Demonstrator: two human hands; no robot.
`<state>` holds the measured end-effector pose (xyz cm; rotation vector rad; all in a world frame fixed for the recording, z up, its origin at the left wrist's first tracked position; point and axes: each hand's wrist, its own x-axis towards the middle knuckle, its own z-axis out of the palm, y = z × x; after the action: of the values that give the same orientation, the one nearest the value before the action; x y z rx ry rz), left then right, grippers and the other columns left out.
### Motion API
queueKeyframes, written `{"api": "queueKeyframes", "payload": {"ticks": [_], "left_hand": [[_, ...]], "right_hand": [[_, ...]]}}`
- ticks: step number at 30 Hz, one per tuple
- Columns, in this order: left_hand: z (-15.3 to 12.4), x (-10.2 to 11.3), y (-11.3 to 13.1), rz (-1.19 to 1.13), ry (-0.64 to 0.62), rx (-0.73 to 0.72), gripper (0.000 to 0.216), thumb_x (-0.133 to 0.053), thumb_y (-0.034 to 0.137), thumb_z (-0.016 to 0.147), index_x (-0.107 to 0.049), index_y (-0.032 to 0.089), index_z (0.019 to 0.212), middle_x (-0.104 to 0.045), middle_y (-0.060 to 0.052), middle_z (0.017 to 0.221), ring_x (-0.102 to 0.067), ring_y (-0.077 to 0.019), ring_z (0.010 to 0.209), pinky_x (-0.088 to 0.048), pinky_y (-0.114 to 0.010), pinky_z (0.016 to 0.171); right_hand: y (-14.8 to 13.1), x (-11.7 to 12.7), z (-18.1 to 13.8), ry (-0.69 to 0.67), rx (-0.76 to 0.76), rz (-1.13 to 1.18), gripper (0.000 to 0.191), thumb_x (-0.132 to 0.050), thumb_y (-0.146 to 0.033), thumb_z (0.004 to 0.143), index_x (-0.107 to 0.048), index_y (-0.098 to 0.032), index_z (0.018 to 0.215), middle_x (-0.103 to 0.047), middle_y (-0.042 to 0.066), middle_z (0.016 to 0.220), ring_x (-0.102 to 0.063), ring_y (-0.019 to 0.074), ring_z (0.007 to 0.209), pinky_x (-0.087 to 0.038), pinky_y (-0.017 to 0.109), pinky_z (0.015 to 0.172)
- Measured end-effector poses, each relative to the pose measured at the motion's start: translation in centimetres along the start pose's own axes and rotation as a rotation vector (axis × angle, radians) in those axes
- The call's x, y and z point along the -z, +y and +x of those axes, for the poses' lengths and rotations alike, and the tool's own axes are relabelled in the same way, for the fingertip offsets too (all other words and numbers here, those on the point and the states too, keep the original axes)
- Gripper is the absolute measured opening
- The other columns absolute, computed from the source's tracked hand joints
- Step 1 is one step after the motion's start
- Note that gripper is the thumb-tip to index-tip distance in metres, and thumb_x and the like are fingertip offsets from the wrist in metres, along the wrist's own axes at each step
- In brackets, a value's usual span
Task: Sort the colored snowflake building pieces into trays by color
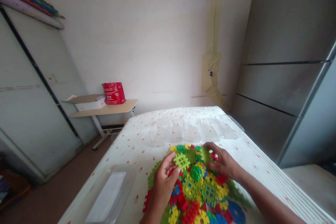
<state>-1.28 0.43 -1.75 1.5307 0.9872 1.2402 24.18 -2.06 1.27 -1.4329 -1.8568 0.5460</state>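
Observation:
My left hand (165, 178) pinches a light-green lattice building piece (181, 161) between thumb and fingers, raised above the left side of a heap of plastic building pieces. At the heap's far right, my right hand (223, 161) has its thumb and fingers around the edge of another green piece (205, 154), seen partly edge-on. Between and below the hands are green lattice squares (209, 192), a round green piece (195, 173), yellow notched discs (202, 217), red blocks (191, 213) and a blue disc (235, 212). My wrists cover parts of the heap.
Clear plastic trays (194, 129) lie behind the heap on the striped tablecloth (141, 136). A clear container (109, 196) with a white sheet is at left. Beyond stand a side table (118, 107) with a red bag (113, 93) and white box (90, 103), and a fridge (278, 77) at right.

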Motion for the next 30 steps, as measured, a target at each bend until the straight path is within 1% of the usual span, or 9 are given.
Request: {"api": "queueKeyframes", "payload": {"ticks": [2,4,6,9,12,18,22,26,30], "left_hand": [[0.0,0.1,0.4,-0.12,-0.043,0.042,0.055,-0.062,0.032,0.072,-0.049,0.016,0.123,-0.059,-0.014,0.12,-0.059,-0.0211,0.103,-0.05,-0.03,0.085],[-0.1,0.1,0.9,-0.191,-0.079,0.07,0.063,-0.064,0.034,0.072,-0.043,0.016,0.128,-0.058,-0.014,0.12,-0.058,-0.0221,0.106,-0.05,-0.031,0.085],[-0.2,0.2,1.4,-0.237,-0.102,0.09,0.067,-0.065,0.035,0.072,-0.039,0.017,0.131,-0.058,-0.014,0.12,-0.059,-0.0226,0.104,-0.05,-0.031,0.085],[-0.3,0.3,1.7,-0.275,-0.106,0.097,0.071,-0.065,0.035,0.071,-0.036,0.018,0.134,-0.059,-0.013,0.118,-0.06,-0.0225,0.101,-0.05,-0.032,0.084],[-0.2,0.5,1.6,-0.283,-0.109,0.098,0.071,-0.065,0.034,0.071,-0.037,0.019,0.134,-0.06,-0.013,0.116,-0.062,-0.0215,0.097,-0.05,-0.033,0.084],[-0.4,0.4,1.2,-0.359,-0.109,0.09,0.07,-0.065,0.035,0.069,-0.039,0.019,0.132,-0.058,-0.014,0.119,-0.061,-0.0239,0.1,-0.048,-0.036,0.087],[-0.5,0.2,0.9,-0.361,-0.112,0.08,0.069,-0.065,0.035,0.069,-0.04,0.019,0.13,-0.059,-0.013,0.118,-0.061,-0.023,0.1,-0.048,-0.035,0.086],[-0.2,0.2,0.2,-0.324,-0.123,0.076,0.069,-0.067,0.034,0.067,-0.041,0.018,0.129,-0.061,-0.012,0.112,-0.062,-0.0215,0.093,-0.05,-0.033,0.081],[0.1,0.5,0.0,-0.278,-0.116,0.11,0.069,-0.067,0.031,0.066,-0.042,0.018,0.129,-0.062,-0.011,0.106,-0.062,-0.0189,0.085,-0.05,-0.031,0.075]], "right_hand": [[-1.8,-0.4,0.4,-0.047,0.089,-0.009,0.053,-0.065,-0.031,0.068,-0.049,-0.023,0.118,-0.058,0.008,0.115,-0.054,0.026,0.104,-0.043,0.039,0.09],[-3.5,-1.0,0.9,-0.092,0.16,0.001,0.057,-0.065,-0.029,0.068,-0.047,-0.023,0.122,-0.055,0.009,0.121,-0.051,0.0262,0.109,-0.041,0.039,0.093],[-4.9,-1.7,1.4,-0.134,0.182,0.007,0.061,-0.066,-0.027,0.067,-0.046,-0.023,0.124,-0.054,0.009,0.123,-0.051,0.0263,0.11,-0.041,0.04,0.093],[-6.2,-2.7,1.9,-0.207,0.175,-0.008,0.062,-0.068,-0.023,0.063,-0.049,-0.025,0.122,-0.057,0.007,0.116,-0.054,0.0252,0.104,-0.043,0.039,0.089],[-6.5,-3.5,2.0,-0.24,0.172,-0.019,0.06,-0.068,-0.023,0.064,-0.051,-0.026,0.121,-0.058,0.006,0.115,-0.054,0.0248,0.103,-0.043,0.036,0.087],[-6.0,-4.0,1.9,-0.229,0.219,-0.007,0.057,-0.067,-0.027,0.067,-0.049,-0.024,0.122,-0.056,0.007,0.115,-0.054,0.0236,0.101,-0.043,0.035,0.086],[-5.9,-4.2,1.6,-0.223,0.253,-0.044,0.057,-0.066,-0.03,0.069,-0.049,-0.021,0.123,-0.054,0.009,0.117,-0.051,0.024,0.103,-0.041,0.036,0.089],[-5.8,-4.7,1.3,-0.204,0.291,-0.124,0.062,-0.066,-0.025,0.067,-0.046,-0.02,0.126,-0.052,0.01,0.12,-0.049,0.0244,0.107,-0.04,0.036,0.091],[-5.7,-5.3,1.1,-0.18,0.336,-0.276,0.065,-0.064,-0.026,0.067,-0.044,-0.019,0.128,-0.051,0.012,0.123,-0.046,0.0262,0.11,-0.034,0.041,0.096]]}}
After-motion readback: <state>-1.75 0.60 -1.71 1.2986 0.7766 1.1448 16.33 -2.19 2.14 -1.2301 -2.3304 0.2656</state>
